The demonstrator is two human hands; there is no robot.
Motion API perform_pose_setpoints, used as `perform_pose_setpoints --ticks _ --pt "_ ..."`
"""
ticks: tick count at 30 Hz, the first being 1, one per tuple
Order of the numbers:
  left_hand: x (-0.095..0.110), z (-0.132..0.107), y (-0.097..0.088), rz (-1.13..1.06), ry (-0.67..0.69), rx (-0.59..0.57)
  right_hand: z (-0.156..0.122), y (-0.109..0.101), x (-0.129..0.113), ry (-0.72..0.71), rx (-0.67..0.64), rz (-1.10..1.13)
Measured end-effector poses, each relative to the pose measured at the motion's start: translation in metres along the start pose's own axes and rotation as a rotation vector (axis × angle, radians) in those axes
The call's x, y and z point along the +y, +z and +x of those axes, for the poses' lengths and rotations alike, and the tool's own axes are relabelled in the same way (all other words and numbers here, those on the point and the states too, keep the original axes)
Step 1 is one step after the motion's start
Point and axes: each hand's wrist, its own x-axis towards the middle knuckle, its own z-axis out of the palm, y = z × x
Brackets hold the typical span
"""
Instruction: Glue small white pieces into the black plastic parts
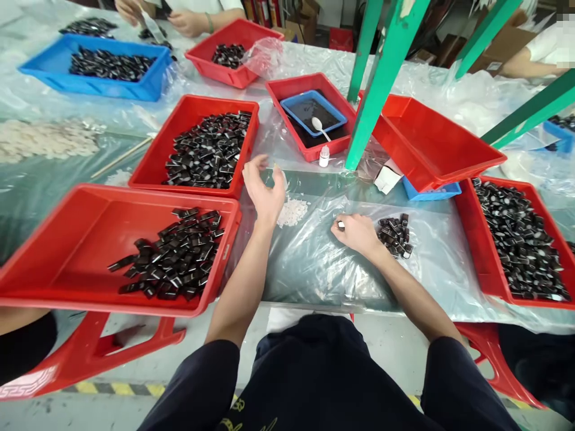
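My left hand (265,188) is raised above the plastic-covered table, fingers curled loosely with thumb and fingers apart, nothing visible in it. Just to its right lies a small heap of white pellets (291,211). My right hand (357,232) rests on the plastic sheet, fingers closed on a small black piece (341,225) with a pale end. A small pile of black pieces (395,234) lies right beside that hand. A red tray (81,251) holding several black pieces stands at my left.
Further red trays (153,161) (483,251) of black pieces stand ahead left and at the right. A red tray with a blue dish and white spoon (321,126), a small white bottle (324,157), green frame legs (381,78), and other people's hands (186,23) are beyond.
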Motion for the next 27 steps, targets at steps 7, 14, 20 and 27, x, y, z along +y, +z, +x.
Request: perform_pose_setpoints --ticks 7,14,20,27 --pt "-0.033 -0.001 0.010 0.214 -0.097 -0.236 0.000 0.018 0.034 -0.005 0.135 0.385" --pt "-0.047 0.003 0.009 0.198 -0.120 -0.265 0.003 0.042 0.054 -0.202 0.377 0.994" --pt "-0.036 0.000 0.011 0.033 -0.105 -0.185 0.011 0.047 0.051 -0.150 0.383 1.212" --pt "0.024 -0.020 0.009 -0.243 -0.010 -0.312 0.012 0.037 0.048 -0.097 0.429 1.437"
